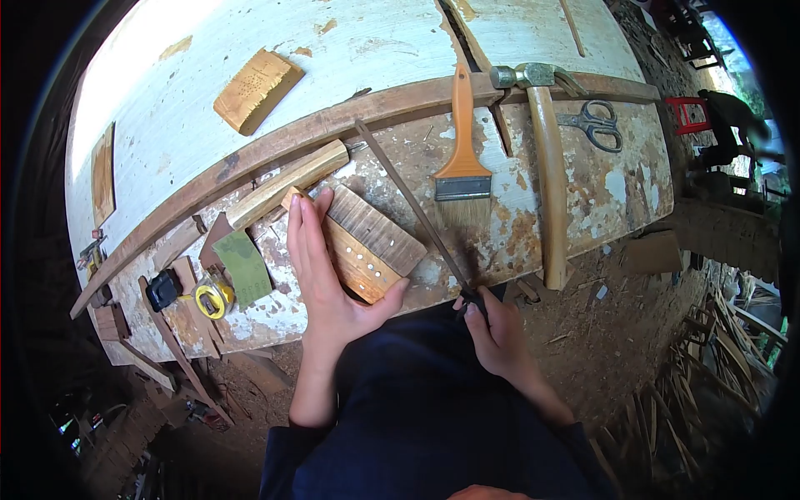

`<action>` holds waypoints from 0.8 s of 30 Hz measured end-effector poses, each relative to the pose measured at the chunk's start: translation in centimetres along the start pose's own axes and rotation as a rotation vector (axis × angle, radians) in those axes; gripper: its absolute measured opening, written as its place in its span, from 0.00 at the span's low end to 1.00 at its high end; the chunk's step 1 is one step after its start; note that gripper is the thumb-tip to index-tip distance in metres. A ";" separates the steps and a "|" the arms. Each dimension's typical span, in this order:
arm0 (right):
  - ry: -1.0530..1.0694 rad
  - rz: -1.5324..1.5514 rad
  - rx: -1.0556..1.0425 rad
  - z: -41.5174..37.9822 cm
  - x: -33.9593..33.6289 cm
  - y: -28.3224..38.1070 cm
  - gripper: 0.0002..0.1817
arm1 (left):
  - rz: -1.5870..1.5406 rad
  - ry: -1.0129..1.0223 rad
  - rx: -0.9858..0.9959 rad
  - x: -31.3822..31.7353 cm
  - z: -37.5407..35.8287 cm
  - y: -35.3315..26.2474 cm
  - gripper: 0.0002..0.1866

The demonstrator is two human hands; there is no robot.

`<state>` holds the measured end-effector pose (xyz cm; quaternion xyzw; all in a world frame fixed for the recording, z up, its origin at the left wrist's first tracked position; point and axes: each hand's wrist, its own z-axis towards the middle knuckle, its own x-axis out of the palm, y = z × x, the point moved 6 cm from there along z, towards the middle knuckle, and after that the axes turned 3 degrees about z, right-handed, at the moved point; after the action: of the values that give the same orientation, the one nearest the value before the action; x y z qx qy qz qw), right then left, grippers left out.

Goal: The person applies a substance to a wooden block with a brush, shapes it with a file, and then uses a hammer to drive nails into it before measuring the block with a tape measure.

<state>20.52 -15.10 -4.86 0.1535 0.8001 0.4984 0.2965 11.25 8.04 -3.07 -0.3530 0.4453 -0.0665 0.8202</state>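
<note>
My left hand (321,283) is closed around a small wooden block (367,237), thumb at its near corner and fingers along its left side. The block has a dark grained half and a lighter half with several white dots. My right hand (496,333) grips the black handle of a long thin file (412,200). The file's blade runs up and to the left, past the block's right side, its tip near a raised wooden strip (283,146). Behind the block lies a wood-handled tool (287,185), partly hidden by my left fingers.
To the right lie a wide paintbrush (463,142), a claw hammer (546,158) and scissors (596,125). Green sandpaper (243,267) and a yellow tape roll (212,298) are at left. A loose wood block (258,92) sits beyond the strip. A person (729,125) is far right.
</note>
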 end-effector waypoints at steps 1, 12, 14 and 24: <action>-0.008 -0.001 -0.010 0.1 0.0 0.1 0.09 | 0.019 0.010 0.019 0.0 0.0 0.1 0.71; -0.103 0.062 -0.126 1.7 -0.7 0.9 0.12 | 0.010 0.118 0.076 -1.3 0.5 0.1 0.70; -0.100 0.110 -0.114 1.7 -0.6 0.2 0.13 | -0.044 0.121 0.058 -1.5 0.2 0.2 0.70; -0.130 0.177 -0.185 2.0 0.7 0.4 0.18 | 0.009 -0.045 -0.098 -3.8 -2.3 -0.6 0.84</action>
<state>21.19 -13.11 -5.44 0.2274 0.7132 0.5831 0.3156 7.33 8.00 -0.85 -0.3919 0.4313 -0.0329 0.8120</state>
